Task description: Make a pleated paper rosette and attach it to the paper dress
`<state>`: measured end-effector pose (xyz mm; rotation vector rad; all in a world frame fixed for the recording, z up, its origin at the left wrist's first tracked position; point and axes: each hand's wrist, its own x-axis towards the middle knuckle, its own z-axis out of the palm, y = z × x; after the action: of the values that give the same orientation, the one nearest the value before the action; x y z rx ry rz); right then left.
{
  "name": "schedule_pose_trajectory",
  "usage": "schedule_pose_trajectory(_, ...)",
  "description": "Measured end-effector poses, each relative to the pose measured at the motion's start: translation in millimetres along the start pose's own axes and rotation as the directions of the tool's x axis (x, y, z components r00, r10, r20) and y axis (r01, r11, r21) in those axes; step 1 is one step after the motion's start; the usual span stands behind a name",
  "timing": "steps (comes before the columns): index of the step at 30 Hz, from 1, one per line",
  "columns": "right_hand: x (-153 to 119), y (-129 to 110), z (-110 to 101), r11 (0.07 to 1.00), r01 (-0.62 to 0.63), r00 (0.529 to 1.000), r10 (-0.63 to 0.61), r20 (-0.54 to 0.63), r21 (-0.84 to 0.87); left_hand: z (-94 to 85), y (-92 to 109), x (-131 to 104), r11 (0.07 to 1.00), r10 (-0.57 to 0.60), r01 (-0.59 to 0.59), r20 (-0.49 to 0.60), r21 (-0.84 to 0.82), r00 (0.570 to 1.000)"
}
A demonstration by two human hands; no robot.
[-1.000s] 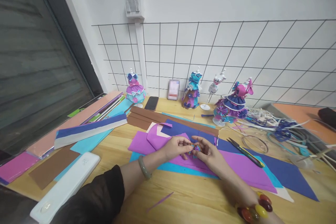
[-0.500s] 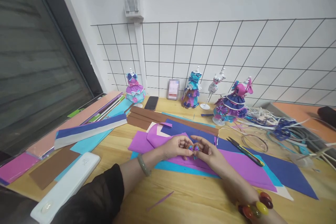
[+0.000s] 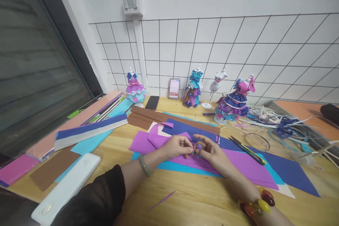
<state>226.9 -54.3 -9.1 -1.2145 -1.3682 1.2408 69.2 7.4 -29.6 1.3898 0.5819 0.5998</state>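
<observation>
A small pleated paper bow point(image 3: 198, 147) in blue, purple and brown sits between my hands, partly covered by fingers. My right hand point(image 3: 209, 151) grips it between thumb and fingers. At its left edge, the thumb and fingertips of my left hand point(image 3: 178, 147) pinch together; the exact part held is hard to see. Below both hands lie a purple paper sheet point(image 3: 243, 166) and a light blue sheet point(image 3: 182, 169). A curled purple strip point(image 3: 156, 132) rests to the left of my hands.
Scissors point(image 3: 247, 150) lie on the paper to the right. Dressed miniature mannequins point(image 3: 135, 90) and a bare one point(image 3: 218, 81) stand along the wall, near a phone point(image 3: 152, 102). Tangled cords point(image 3: 275, 120) lie right. A long white device point(image 3: 67, 187) sits at left, with stacked paper point(image 3: 79, 123) behind.
My left fingertips have shifted to the left edge of the bow, which now sits turned more into my right hand's fingers. The view has moved very slightly.
</observation>
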Motion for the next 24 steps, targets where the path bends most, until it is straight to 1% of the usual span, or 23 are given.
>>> schedule_pose_trajectory(4,0.7,1.5,0.7,1.000,0.012,0.999,-0.012,-0.036,-0.021,2.9,1.4,-1.2,0.999,0.012,-0.010,-0.040,0.034,0.999)
schedule_pose_trajectory(9,1.7,4.1,-1.7,0.999,0.014,0.999,-0.015,-0.031,-0.051,4.7,3.9,-3.0,0.998,0.020,-0.016,-0.077,0.053,0.997)
schedule_pose_trajectory(15,0.7,1.0,-2.6,1.000,0.017,1.000,-0.017,-0.026,-0.015,4.2,4.8,-4.9,0.996,0.055,-0.049,-0.075,0.075,0.996)
schedule_pose_trajectory(20,0.1,-0.3,-3.0,1.000,0.008,1.000,-0.008,0.001,0.006,4.9,4.7,-5.2,0.993,0.067,-0.057,-0.103,0.105,0.992)
schedule_pose_trajectory(24,-0.4,-1.5,-2.0,1.000,0.011,1.000,-0.011,-0.003,0.026,5.4,5.5,-6.1,0.990,0.084,-0.070,-0.113,0.122,0.990)
